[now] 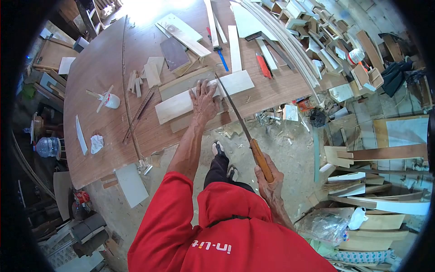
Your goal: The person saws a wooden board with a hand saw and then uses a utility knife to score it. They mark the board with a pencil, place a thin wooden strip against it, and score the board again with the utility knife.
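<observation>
My right hand [271, 176] is wrapped round the wooden handle of a handsaw [240, 117], whose blade slants up and left to a pale wooden board [174, 106] near the table's front edge. Fingers spread, my left hand [205, 100] lies flat on this board, just left of the blade. Beneath the board are flat wooden pieces [181, 123]. Right of the blade a pale strip [239, 83] continues in line with the board; whether the two are joined I cannot tell.
The brown table [97, 136] bears a white cup [111, 100], a blue-handled tool [222, 60], a red tool [263, 66] and several wood offcuts. Long strips [290, 43] lie at its right. Wood pieces are piled at the far right.
</observation>
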Motion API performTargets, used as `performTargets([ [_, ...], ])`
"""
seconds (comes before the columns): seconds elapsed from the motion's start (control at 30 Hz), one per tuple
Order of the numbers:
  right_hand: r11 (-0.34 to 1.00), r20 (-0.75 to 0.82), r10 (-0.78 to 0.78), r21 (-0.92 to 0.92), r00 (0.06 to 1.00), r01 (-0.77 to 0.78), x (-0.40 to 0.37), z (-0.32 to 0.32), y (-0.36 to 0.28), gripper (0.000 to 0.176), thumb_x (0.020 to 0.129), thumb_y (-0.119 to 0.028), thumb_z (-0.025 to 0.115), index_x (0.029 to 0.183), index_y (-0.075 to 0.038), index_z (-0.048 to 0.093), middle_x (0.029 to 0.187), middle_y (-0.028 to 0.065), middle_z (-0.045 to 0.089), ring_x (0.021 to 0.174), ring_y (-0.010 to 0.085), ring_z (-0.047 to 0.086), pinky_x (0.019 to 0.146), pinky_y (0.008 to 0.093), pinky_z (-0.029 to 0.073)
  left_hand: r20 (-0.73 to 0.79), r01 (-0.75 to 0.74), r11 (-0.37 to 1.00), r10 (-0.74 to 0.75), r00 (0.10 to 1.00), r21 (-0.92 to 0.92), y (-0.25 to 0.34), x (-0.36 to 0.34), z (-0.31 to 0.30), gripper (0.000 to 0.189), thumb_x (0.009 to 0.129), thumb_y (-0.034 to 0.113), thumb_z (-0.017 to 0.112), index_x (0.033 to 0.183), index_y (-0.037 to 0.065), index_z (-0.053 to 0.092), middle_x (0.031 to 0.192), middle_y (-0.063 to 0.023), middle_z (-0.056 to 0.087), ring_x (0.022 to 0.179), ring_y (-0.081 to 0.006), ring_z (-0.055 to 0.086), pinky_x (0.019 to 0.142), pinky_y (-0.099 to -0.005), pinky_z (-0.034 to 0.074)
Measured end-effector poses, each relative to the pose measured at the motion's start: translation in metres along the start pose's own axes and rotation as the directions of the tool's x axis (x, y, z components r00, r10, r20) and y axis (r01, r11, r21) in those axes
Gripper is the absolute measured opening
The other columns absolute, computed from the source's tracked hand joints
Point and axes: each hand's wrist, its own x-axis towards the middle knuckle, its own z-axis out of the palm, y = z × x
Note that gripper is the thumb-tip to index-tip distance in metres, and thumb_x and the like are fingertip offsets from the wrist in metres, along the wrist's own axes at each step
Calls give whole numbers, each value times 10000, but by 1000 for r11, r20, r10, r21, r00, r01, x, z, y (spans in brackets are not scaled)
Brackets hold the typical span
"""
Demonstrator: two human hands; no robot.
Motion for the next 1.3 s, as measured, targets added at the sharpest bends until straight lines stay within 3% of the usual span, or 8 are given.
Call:
performTargets([
  [0.27,998,-7,-54,-42,999,54,27,22,1,445,916,-183,612,1337,-75,517,700,85,584,612,107,504,565,268,450,3,-41,999,41,999,-2,-7,-1,2,564,844,288,619,1384,210,476,1475,-79,338,1403,-330,230,1102,-641,149],
  [0.6,998,19,-45,-51,999,45,10,11,3,469,902,-141,615,1350,-78,493,679,83,564,577,113,522,534,262,444,-28,-64,998,63,998,-12,-10,1,6,590,812,301,623,1374,192,479,1460,-79,352,1385,-350,255,1074,-656,165],
  [0.7,993,20,-89,-74,996,90,29,17,-2,474,895,-112,604,1354,-78,489,699,100,583,586,121,538,552,268,463,-5,-42,999,42,999,-4,-8,0,3,579,832,296,645,1378,213,471,1456,-62,359,1387,-322,255,1087,-655,169],
  [0.77,998,89,33,-61,996,-28,31,16,-9,474,880,-57,608,1340,-26,496,959,122,670,799,120,605,706,276,498,0,-48,999,48,999,4,-8,1,1,573,832,291,646,1374,218,473,1452,-61,363,1384,-321,259,1084,-657,172],
  [0.9,996,94,-12,-90,995,20,11,7,-6,486,880,-50,603,1350,-26,484,921,108,660,769,114,588,698,268,494,17,-35,999,35,999,-8,-8,2,2,569,829,275,651,1369,234,474,1452,-62,363,1382,-322,261,1077,-664,177],
  [0.97,998,88,35,-60,996,-30,2,4,4,489,884,-53,597,1358,-29,475,943,122,674,770,121,603,707,271,499,7,-35,999,35,999,-20,-9,2,3,592,808,276,652,1370,223,473,1455,-72,359,1384,-329,258,1079,-660,171],
  [1.3,998,94,-7,-59,996,12,26,8,-8,486,884,-44,589,1358,-30,479,968,129,682,795,120,611,724,259,496,13,-33,999,33,999,-21,-9,3,3,593,808,314,646,1367,219,470,1467,-74,349,1381,-334,258,1077,-655,171],
])
